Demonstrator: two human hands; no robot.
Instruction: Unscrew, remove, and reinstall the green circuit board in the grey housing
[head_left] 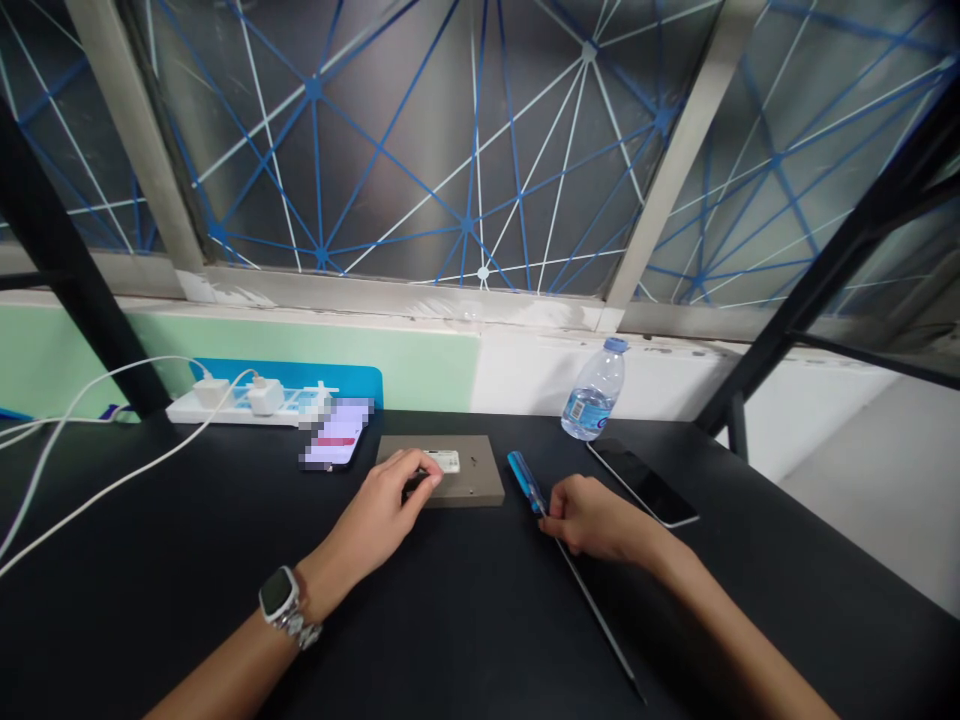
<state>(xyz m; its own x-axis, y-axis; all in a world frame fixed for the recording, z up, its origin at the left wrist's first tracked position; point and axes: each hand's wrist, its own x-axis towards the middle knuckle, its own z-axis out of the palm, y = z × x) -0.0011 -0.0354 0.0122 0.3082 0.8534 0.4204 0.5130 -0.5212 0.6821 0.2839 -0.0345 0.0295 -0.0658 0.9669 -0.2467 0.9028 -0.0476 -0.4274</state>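
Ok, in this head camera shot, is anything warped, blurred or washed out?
In the head view, wide-angle warping tilts the pale window frame and black post; soft glare lies across the window glass; pixelation hides part of the phone; the left hand looks sharp.

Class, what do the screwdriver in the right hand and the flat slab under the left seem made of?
The screwdriver has a glossy blue handle, probably plastic, and a grey shaft, probably steel. The flat slab looks matte taupe, perhaps plastic or metal.
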